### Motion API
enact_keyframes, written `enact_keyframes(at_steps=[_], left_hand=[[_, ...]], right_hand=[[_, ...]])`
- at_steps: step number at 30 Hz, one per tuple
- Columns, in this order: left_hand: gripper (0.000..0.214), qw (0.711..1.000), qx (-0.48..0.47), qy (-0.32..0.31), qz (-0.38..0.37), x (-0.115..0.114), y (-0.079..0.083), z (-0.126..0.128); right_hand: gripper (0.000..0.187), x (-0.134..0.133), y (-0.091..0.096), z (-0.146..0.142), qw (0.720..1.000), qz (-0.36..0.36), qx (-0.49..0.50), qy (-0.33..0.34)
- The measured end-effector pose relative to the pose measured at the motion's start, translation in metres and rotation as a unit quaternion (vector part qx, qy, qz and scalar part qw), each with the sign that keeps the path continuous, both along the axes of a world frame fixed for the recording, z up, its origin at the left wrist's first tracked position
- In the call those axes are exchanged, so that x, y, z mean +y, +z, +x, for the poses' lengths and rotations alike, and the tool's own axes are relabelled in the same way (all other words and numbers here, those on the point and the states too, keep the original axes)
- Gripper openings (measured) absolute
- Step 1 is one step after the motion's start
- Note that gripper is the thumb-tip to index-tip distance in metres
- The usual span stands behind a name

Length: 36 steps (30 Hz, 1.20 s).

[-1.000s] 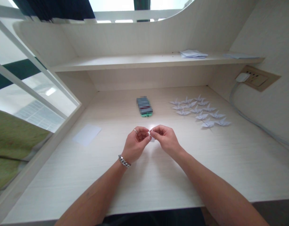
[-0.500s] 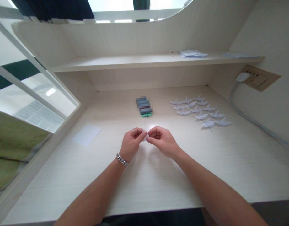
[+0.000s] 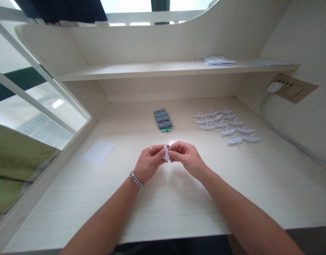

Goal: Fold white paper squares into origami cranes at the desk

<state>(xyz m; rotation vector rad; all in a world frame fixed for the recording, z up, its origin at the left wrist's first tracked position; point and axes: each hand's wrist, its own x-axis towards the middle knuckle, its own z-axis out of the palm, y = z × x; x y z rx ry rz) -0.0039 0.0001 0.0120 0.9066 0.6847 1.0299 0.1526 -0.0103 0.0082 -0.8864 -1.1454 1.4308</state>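
Observation:
Above the middle of the pale wooden desk [image 3: 178, 202], my left hand [image 3: 149, 163] and my right hand [image 3: 186, 157] meet fingertip to fingertip. Both pinch a small folded piece of white paper [image 3: 166, 153] that stands upright between them. A ring sits on a left finger and a chain bracelet on the left wrist. Most of the folded paper is hidden by my fingers.
Several folded white paper cranes [image 3: 226, 125] lie in rows at the back right. A phone [image 3: 163, 120] lies behind my hands. A flat white sheet [image 3: 98, 151] rests at the left. Papers [image 3: 218, 60] sit on the shelf; a plug and cable [image 3: 274, 88] run along the right wall.
The small paper has been turned and pressed narrower between my fingertips; it now stands upright. Both hands stayed in nearly the same place, drawing slightly closer together.

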Motion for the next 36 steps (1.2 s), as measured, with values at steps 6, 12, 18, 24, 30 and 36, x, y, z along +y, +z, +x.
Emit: enact_keyframes(at_steps=[6,12,18,24,30,36], left_hand=[[0.029,0.999,0.022,0.043,-0.025,0.0029,-0.0064,-0.0003],[0.032,0.994,0.079,0.075,-0.029,0.0014,-0.0027,0.0014],[0.036,0.988,0.113,0.109,-0.013,0.0015,-0.0020,0.0019],[0.036,0.985,0.130,0.118,0.002,0.0016,-0.0026,0.0019],[0.033,0.987,0.139,0.085,0.010,0.0038,-0.0064,-0.0030],[0.035,0.991,0.097,0.086,-0.008,-0.0008,-0.0016,0.0004]], right_hand=[[0.013,-0.0040,-0.0004,-0.0007,0.981,0.104,-0.120,-0.113],[0.008,-0.0072,0.0028,0.0007,0.959,0.154,-0.184,-0.150],[0.010,-0.0066,0.0001,0.0005,0.958,0.148,-0.185,-0.164],[0.012,-0.0053,-0.0040,0.0001,0.965,0.135,-0.173,-0.145],[0.017,-0.0030,-0.0036,0.0024,0.985,0.093,-0.111,-0.088],[0.012,-0.0025,-0.0015,0.0033,0.985,0.107,-0.113,-0.069]])
